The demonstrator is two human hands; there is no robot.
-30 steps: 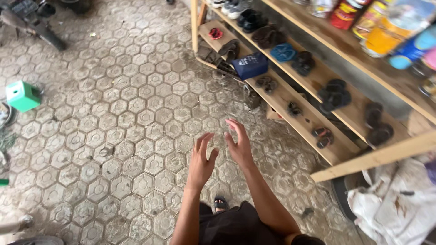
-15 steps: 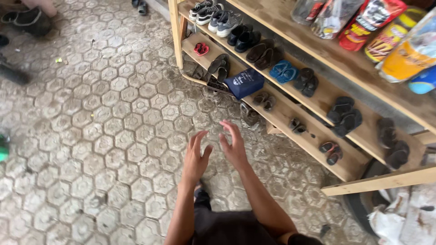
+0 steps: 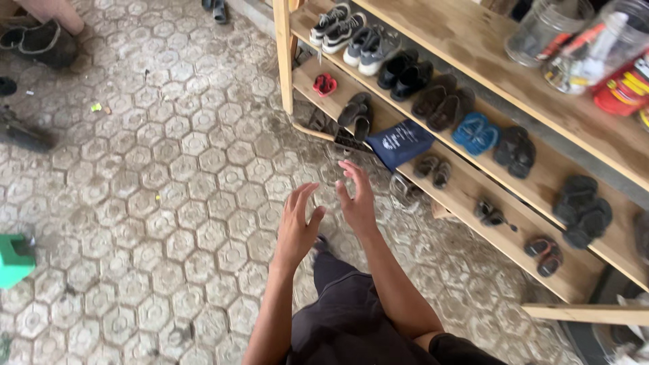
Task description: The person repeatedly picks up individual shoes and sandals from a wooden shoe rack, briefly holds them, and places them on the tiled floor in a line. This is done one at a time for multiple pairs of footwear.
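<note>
Just beyond the right hand (image 3: 356, 203) fingers lies a navy bag (image 3: 403, 143).

A floor (image 3: 169, 203) of grey hexagon pavers carries a wooden shoe rack (image 3: 473, 196) along its right side. On the rack's lowest shelf lie small red sandals (image 3: 324, 84), dark slippers (image 3: 356, 115) and a navy pouch (image 3: 402, 142). Left of the rack, well apart, a green box (image 3: 13, 258) sits on the floor.

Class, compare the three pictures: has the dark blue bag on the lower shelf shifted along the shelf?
No. The dark blue bag keeps its place between the dark slippers and the small brown sandals; only the camera moved.
</note>
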